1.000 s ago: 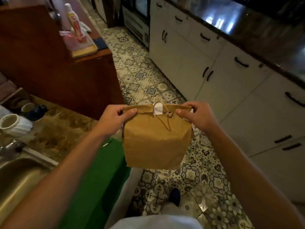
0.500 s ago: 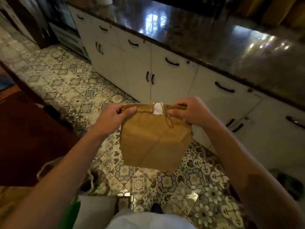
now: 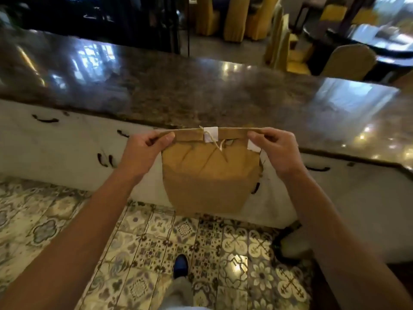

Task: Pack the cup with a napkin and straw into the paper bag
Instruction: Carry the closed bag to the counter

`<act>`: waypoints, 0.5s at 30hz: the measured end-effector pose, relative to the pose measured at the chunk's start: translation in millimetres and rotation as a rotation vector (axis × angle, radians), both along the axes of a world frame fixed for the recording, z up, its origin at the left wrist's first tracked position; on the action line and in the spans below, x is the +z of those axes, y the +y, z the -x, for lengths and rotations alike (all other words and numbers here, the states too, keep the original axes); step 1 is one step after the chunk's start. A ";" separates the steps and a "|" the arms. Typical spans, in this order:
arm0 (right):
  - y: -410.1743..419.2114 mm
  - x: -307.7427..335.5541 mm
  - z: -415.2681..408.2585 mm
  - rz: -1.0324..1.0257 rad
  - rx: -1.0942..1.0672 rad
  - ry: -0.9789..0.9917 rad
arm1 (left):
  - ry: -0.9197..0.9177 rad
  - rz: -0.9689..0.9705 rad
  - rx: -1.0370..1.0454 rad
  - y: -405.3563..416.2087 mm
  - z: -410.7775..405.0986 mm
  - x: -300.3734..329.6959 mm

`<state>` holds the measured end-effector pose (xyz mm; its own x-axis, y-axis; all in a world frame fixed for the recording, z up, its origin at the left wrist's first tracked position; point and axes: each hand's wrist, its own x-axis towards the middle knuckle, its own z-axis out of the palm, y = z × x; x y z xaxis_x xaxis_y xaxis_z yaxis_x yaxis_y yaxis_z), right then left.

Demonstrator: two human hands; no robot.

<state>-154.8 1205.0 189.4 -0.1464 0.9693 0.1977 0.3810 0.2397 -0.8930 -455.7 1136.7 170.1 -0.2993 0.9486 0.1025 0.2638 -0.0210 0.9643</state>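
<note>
Two bare hands held a brown paper bag in the air by its folded top.

The left hand [image 3: 143,151] and right hand [image 3: 277,151] each pinched a top corner of the paper bag [image 3: 207,175], which hung above the patterned tile floor [image 3: 156,249], before a dark stone counter [image 3: 201,90].

A plain tan-brown paper bag [image 3: 207,182] carries a white square patch [image 3: 210,134] at the middle of its folded top edge and a second white patch [image 3: 254,145] near its right corner, with pale twine [image 3: 218,144] between. The counter [image 3: 201,95] is dark mottled brown stone, glossy with pale reflections. Cabinets [image 3: 67,139] below are white with black handles [image 3: 45,119]. Floor tiles [image 3: 156,249] show cream, grey and brown floral patterns. A shoe [image 3: 180,265] is blue. Chairs [image 3: 237,17] beyond are mustard yellow.
</note>
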 end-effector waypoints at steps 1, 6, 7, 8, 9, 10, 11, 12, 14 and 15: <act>16.4 4.2 1.1 0.000 -0.048 0.014 | 0.004 -0.015 -0.044 25.5 2.2 2.7; 97.7 33.4 6.7 -0.098 -0.207 0.057 | 0.023 -0.102 -0.190 149.7 13.7 35.7; 112.7 39.3 7.0 -0.111 -0.225 0.066 | 0.023 -0.112 -0.198 171.4 14.9 43.7; 128.3 45.0 7.4 -0.127 -0.244 0.072 | 0.022 -0.117 -0.204 192.5 16.2 52.0; 144.0 51.3 8.5 -0.144 -0.267 0.068 | 0.029 -0.121 -0.218 212.3 16.5 61.1; 160.1 56.8 9.6 -0.158 -0.290 0.046 | 0.045 -0.128 -0.238 233.0 16.8 68.5; 175.8 61.8 11.0 -0.163 -0.308 0.034 | 0.050 -0.132 -0.254 252.7 16.7 74.7; 191.9 65.1 11.9 -0.166 -0.312 0.036 | 0.051 -0.133 -0.268 271.2 16.1 79.7; 223.8 67.3 12.8 -0.175 -0.319 0.048 | 0.051 -0.129 -0.295 305.2 11.5 85.1; 239.0 67.5 12.5 -0.189 -0.328 0.040 | 0.045 -0.127 -0.301 321.8 7.7 85.3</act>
